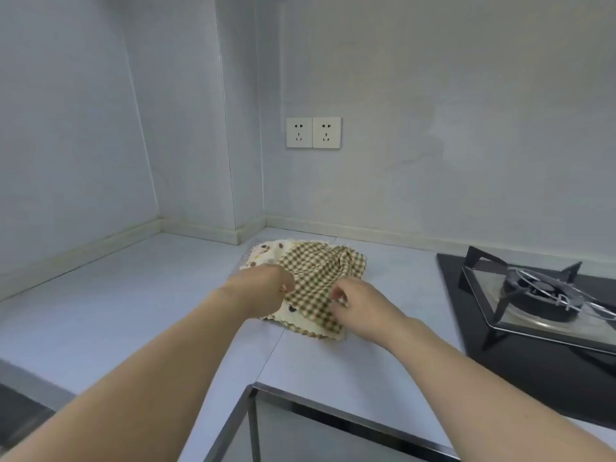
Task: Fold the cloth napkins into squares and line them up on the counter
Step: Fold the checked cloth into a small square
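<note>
On the pale grey worktop (133,295), which runs into the far corner under a pair of wall sockets (313,132), a gas hob (540,295) takes up the right side and a small heap of cloth napkins lies just left of it, near the back wall. None of the napkins looks folded or lined up yet, so the job appears to be at its very start. Uppermost is the checked napkin (320,278), brown-and-cream gingham with a pinked zigzag edge, rumpled at its far right corner and lying partly over a cream spotted napkin (266,253) that shows at the far left and again at the near edge. Both hands are on the checked one: the left hand (266,286) pinches its left edge between thumb and fingers, and the right hand (358,303) has its grip closed on a bunch of the same cloth at the right edge. The fabric looks thin, light and limp, likely to sag and crease, not hold a shape, and it could drag the spotted piece along if lifted carelessly. Better holds would probably be two neighbouring corners, so the cloth hangs flat before being laid down and smoothed.
</note>
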A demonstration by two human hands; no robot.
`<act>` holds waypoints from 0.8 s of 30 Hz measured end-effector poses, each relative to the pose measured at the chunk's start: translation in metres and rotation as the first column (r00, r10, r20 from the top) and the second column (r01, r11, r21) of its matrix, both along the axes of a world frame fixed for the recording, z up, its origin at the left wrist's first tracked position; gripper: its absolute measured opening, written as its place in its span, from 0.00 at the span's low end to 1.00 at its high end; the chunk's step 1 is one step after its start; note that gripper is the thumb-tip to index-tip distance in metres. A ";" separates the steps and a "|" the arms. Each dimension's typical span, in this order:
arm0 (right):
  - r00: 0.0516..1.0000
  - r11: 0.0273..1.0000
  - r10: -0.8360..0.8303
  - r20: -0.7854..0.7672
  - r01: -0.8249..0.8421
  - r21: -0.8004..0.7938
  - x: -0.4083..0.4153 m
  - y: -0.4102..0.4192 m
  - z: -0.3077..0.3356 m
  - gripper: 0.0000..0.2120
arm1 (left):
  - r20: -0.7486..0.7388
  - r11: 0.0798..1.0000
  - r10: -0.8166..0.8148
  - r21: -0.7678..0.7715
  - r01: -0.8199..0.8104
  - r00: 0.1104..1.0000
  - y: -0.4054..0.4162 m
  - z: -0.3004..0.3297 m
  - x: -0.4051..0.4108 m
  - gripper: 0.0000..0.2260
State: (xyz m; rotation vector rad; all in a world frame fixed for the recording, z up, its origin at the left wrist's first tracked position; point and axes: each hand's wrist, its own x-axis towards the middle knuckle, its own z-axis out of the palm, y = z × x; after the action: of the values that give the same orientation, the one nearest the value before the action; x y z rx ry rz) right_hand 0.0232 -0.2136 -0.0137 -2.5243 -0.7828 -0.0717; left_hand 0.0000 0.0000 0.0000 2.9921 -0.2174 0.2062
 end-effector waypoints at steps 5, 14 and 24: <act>0.999 0.990 0.024 -0.031 -0.028 -0.136 0.018 0.024 -0.027 0.17 | -0.024 0.995 -0.066 0.071 0.068 0.997 0.004 -0.022 0.020 0.15; 0.999 0.976 -0.016 0.052 0.027 -0.217 0.036 0.030 -0.036 0.10 | 0.084 0.986 -0.134 0.112 0.124 0.987 0.014 -0.036 0.052 0.08; 0.927 0.972 -0.232 0.294 0.230 0.040 -0.015 -0.035 0.084 0.12 | 0.345 0.993 -0.102 0.099 0.072 0.933 -0.029 0.064 0.007 0.09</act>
State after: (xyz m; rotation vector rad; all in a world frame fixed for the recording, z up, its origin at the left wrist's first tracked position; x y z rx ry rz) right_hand 0.0083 -0.2490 0.0702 -2.6245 -0.5868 -0.5432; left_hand 0.0070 -0.0289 0.0644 2.9968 -0.4032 0.7394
